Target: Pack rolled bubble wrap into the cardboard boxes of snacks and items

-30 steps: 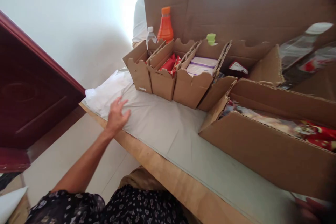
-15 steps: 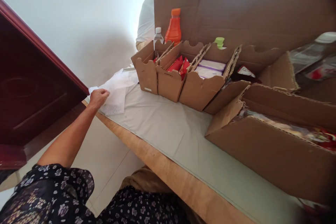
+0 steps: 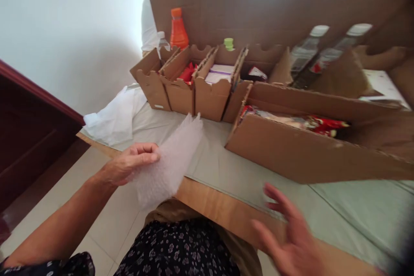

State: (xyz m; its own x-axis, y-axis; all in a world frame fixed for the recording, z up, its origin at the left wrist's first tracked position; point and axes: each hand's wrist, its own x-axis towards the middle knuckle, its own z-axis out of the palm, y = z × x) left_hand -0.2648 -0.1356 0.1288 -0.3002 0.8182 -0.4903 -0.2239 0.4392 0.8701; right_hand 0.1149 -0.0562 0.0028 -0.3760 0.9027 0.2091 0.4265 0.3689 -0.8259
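Note:
Pinched between the thumb and fingers of my left hand (image 3: 137, 161) is a translucent white bubble-wrap sheet (image 3: 170, 161), held over the table's front edge. My right hand (image 3: 287, 237), blurred by motion, is low on the right with its fingers apart and nothing in them. It is over the front edge of the table (image 3: 213, 172), which has a pale cover and a wooden rim. More white wrapping sheets (image 3: 113, 116) lie piled at the table's left end.
Several cardboard bins (image 3: 211, 99) line the back, holding red packets (image 3: 188, 73) and white-and-purple packs (image 3: 220, 73). A long cardboard box (image 3: 284, 151) stands in front at right. Behind are an orange bottle (image 3: 178, 30) and clear bottles (image 3: 305, 51). A dark red door (image 3: 29, 138) is at left.
My left hand has lifted a sheet off the pile and brought it right, towards me. My right hand has come into view, and the view has swung right.

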